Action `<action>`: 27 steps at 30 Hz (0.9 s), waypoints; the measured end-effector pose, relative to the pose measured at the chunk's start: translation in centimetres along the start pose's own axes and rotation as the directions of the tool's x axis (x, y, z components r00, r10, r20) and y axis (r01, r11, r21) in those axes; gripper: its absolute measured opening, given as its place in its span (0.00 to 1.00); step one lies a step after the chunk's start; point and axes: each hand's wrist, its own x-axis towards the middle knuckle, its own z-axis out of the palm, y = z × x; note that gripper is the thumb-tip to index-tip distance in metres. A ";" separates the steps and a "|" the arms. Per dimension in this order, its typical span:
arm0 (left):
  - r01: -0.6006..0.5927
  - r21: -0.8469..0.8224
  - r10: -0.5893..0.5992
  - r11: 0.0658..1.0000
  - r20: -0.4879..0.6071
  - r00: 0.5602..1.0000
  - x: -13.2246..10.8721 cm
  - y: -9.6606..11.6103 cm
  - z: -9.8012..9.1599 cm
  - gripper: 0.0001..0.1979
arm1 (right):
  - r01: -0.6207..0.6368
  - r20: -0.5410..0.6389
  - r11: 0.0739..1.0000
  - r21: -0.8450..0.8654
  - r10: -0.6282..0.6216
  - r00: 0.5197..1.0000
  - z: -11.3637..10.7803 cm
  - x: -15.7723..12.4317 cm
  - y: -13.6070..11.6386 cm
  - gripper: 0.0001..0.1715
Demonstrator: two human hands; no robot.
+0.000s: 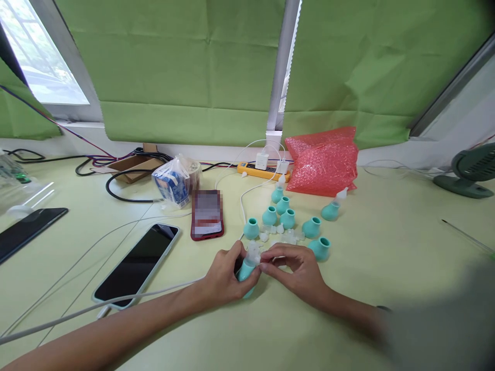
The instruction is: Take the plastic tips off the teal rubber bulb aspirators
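My left hand (pixel 224 275) is closed around a teal rubber bulb (pixel 245 271), which stands tilted above the table. A clear plastic nozzle piece (pixel 253 252) sits at the bulb's mouth. From the right, my right hand (pixel 299 270) pinches at the side of that clear piece with thumb and forefinger. Just beyond my hands lie small clear plastic parts (pixel 292 236) and several open-mouthed teal bulbs (pixel 287 219). Two more bulbs, one at the back (pixel 277 194) and one at the right (pixel 330 211), carry clear tips.
A red bubble-wrap bag (pixel 323 165) and an orange power strip (pixel 251 170) lie at the back. Phones (pixel 139 263) and a red-cased phone (pixel 208 234) rest left of my hands. A white cable (pixel 154 294) crosses over my left forearm. A green fan (pixel 474 170) stands far right.
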 end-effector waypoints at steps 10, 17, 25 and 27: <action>0.020 0.062 -0.019 0.998 -0.013 1.000 0.0 0.2 0.2 0.12 | 0.018 -0.003 0.999 -0.031 -0.018 1.000 0.1 -0.2 0.4 0.04; -0.083 0.138 0.091 0.987 -0.054 0.994 -0.1 0.3 0.2 0.10 | 0.097 0.020 0.989 -0.114 -0.095 0.995 0.1 -0.2 0.0 0.06; -0.100 0.182 0.113 0.978 -0.061 0.992 -0.2 0.2 0.4 0.10 | 0.269 0.050 0.923 -0.275 -0.266 0.963 0.2 -0.7 0.3 0.04; -0.064 0.158 0.073 0.985 -0.050 0.996 -0.2 0.2 0.4 0.10 | 0.278 0.055 0.918 -0.283 -0.274 0.960 0.2 -0.7 0.4 0.04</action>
